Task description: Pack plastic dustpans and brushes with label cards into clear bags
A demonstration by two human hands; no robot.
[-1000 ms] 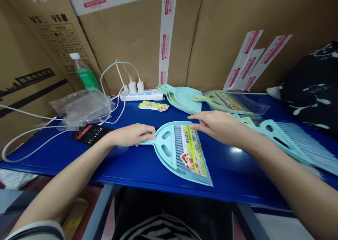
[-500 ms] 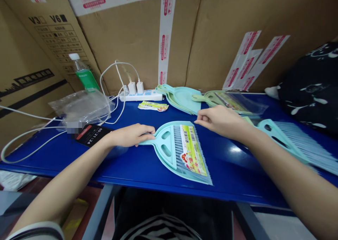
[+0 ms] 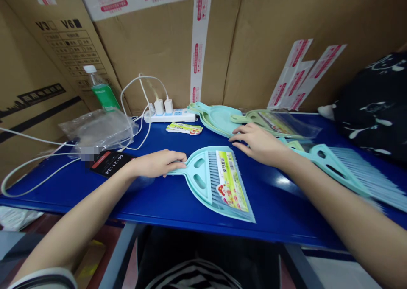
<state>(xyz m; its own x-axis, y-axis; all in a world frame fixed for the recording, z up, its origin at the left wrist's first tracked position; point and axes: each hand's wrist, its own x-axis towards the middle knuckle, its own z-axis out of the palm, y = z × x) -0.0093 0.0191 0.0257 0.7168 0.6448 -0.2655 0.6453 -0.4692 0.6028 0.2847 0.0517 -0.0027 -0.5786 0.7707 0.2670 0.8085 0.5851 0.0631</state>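
Observation:
A light-blue hand brush (image 3: 210,183) with a yellow-green label lies flat near the front of the blue table (image 3: 178,204). My left hand (image 3: 157,163) is closed round the brush's handle on the left. My right hand (image 3: 259,144) hovers beyond the brush's far right corner with its fingers spread, holding nothing. Its fingertips point toward a stack of light-blue dustpans (image 3: 219,118) at the back.
A bagged green dustpan (image 3: 276,123) and more blue brushes (image 3: 349,170) lie to the right. A power strip (image 3: 168,115) with white cables, a loose label (image 3: 184,128), a plastic bag (image 3: 98,130), a phone (image 3: 110,162) and a bottle (image 3: 103,89) stand left. Cardboard boxes close the back.
My right hand left the brush's label and moved back and right toward the stacked dustpans, its fingers spreading again. My left hand and the brush stayed put.

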